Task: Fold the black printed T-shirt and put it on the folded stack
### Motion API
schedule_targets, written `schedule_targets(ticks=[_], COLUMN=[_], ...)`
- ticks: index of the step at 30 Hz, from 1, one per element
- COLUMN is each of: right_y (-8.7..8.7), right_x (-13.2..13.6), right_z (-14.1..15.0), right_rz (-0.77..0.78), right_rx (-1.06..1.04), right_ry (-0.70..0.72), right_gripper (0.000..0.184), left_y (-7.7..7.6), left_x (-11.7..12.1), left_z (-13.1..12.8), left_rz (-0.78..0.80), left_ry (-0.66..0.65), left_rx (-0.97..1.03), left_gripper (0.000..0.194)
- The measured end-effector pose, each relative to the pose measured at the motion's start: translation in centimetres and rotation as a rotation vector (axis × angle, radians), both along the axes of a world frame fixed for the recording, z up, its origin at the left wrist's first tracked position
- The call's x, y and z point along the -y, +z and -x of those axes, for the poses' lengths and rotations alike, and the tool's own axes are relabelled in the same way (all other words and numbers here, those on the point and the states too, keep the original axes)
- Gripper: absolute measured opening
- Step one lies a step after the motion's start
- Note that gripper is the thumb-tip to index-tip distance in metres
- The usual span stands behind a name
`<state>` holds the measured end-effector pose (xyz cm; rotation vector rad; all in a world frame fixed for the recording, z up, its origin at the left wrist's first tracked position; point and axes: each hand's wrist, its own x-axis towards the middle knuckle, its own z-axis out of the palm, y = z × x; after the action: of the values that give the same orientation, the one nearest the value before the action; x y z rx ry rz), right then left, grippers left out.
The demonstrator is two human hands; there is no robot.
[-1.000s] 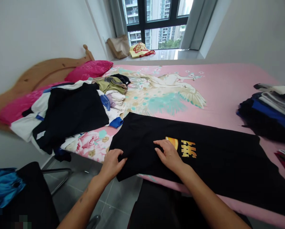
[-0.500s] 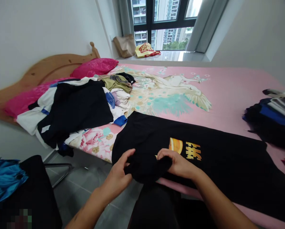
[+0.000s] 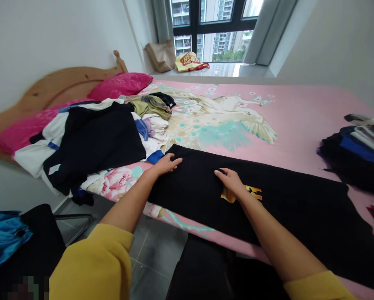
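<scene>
A black T-shirt [image 3: 189, 187] lies in a long strip along the near edge of the bed, its front edge straight. It carries golden lettering [image 3: 254, 191] and an orange print that my right forearm partly covers. My left hand [image 3: 169, 163] rests at the shirt's far left corner, fingers spread over the cloth. Farther right, my right hand [image 3: 230, 180] lies on the middle of the shirt with its fingers stretched to the left. Both hands look open, with no cloth gathered in them.
A heap of loose clothes with a dark shirt [image 3: 104, 133] on top lies at left by pink pillows [image 3: 121, 85]. Folded clothes [image 3: 355, 154] are stacked at right. A chair [image 3: 43, 225] with blue cloth stands at lower left. Bags [image 3: 161, 56] sit on the windowsill.
Both hands have moved up and away from the near edge, and let go of the bunched black cloth. The T-shirt's near left part, earlier lifted over the edge, now lies flat on the bed.
</scene>
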<state>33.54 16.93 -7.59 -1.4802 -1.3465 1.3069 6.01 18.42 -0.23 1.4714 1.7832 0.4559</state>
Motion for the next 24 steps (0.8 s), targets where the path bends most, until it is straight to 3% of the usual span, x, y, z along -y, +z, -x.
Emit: schedule_targets(ticks=[2, 4, 8, 10, 12, 16, 20, 24], right_y=[-1.2, -1.6, -1.1, -0.8, -0.6, -0.5, 0.3, 2.1], right_x=[0.0, 0.0, -0.3, -0.3, 0.3, 2.5, 4.3, 5.4], right_z=[-0.5, -0.8, -0.4, -0.3, -0.5, -2.5, -4.9, -6.2], right_rz=[0.015, 0.025, 0.022, -0.005, 0.010, 0.156, 0.059, 0.062], right_rx=[0.016, 0.054, 0.119, 0.149, 0.193, 0.284, 0.422, 0.590], right_ry=[0.024, 0.044, 0.038, 0.042, 0.077, 0.256, 0.467, 0.626], right_gripper=[0.033, 0.034, 0.031, 0.032, 0.037, 0.043, 0.036, 0.020], left_y=[-1.6, -2.3, -1.6, -1.3, -1.3, -1.5, -1.5, -1.6], left_x=[0.7, 2.5, 6.2, 7.6, 8.6, 10.5, 11.7, 11.4], left_z=[1.4, 3.0, 5.4, 6.2, 7.0, 8.4, 9.5, 9.4], left_rz=[0.058, 0.020, 0.099, 0.142, 0.158, 0.192, 0.194, 0.204], left_ry=[0.006, -0.027, -0.164, -0.233, -0.221, -0.198, -0.254, -0.252], left_rx=[-0.056, -0.162, -0.244, -0.182, -0.074, 0.020, -0.065, -0.104], left_gripper=[0.068, 0.062, 0.050, 0.044, 0.039, 0.033, 0.035, 0.036])
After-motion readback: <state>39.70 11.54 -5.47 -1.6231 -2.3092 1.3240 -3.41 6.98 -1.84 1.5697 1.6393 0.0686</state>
